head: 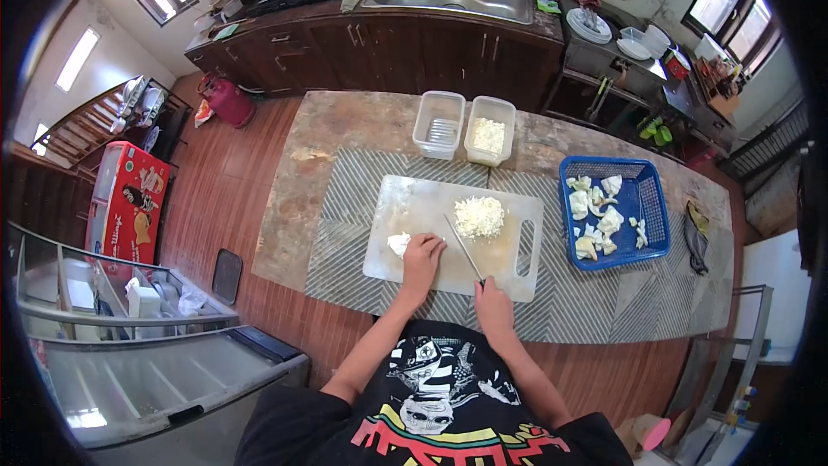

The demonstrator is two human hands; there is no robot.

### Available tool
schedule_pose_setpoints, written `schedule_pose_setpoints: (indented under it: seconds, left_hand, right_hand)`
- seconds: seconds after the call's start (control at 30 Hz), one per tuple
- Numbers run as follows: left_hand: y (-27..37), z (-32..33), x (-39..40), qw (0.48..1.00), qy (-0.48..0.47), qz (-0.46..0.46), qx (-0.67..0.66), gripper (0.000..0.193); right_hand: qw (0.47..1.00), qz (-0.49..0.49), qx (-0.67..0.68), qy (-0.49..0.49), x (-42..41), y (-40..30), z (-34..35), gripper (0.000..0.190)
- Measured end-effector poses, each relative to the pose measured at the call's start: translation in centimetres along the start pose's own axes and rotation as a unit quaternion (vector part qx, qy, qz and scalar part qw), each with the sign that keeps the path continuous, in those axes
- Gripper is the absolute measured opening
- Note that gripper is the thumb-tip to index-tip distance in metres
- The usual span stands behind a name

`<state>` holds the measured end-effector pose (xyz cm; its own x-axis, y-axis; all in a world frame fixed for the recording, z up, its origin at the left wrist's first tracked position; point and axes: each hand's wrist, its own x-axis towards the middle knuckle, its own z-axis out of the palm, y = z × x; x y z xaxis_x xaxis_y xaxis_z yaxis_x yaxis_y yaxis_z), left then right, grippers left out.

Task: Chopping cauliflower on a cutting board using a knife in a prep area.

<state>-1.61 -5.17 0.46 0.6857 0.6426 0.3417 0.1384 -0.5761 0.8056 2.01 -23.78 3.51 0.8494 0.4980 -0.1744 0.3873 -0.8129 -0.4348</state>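
Note:
A knife (463,247) is in my right hand (494,308), its blade angled up and left over the white plastic cutting board (414,200). My left hand (423,263) rests on the board to the left of the blade, fingers bunched on a pale vegetable piece that they mostly hide. Against its left side lies a white chunk of what looks like cabbage (398,244). A heap of finely chopped pale vegetable (479,217) sits on the board just right of the blade tip.
Beyond the board stand an empty clear plastic container (438,118) and another plastic container (508,118) holding chopped vegetable. To the right, a blue plastic basket (654,207) holds several pale chunks. A dark cloth-like item (697,239) lies near the right end of the table (304,142).

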Motion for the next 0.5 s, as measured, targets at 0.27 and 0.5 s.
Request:
schedule_pose_setpoints:
  seconds: [0.27, 0.5]
  left_hand:
    - [-0.7, 0.4, 0.0, 1.0, -0.005, 0.012, 0.019, 0.01]
    - [-0.5, 0.4, 0.2, 1.0, -0.019, 0.02, 0.007, 0.01]
  right_hand:
    - [0.999, -0.022, 0.016, -0.03, -1.7, -1.0, -0.6, 0.032]
    - [0.998, -0.041, 0.036, -0.009, 0.9, -1.2, 1.0, 0.03]
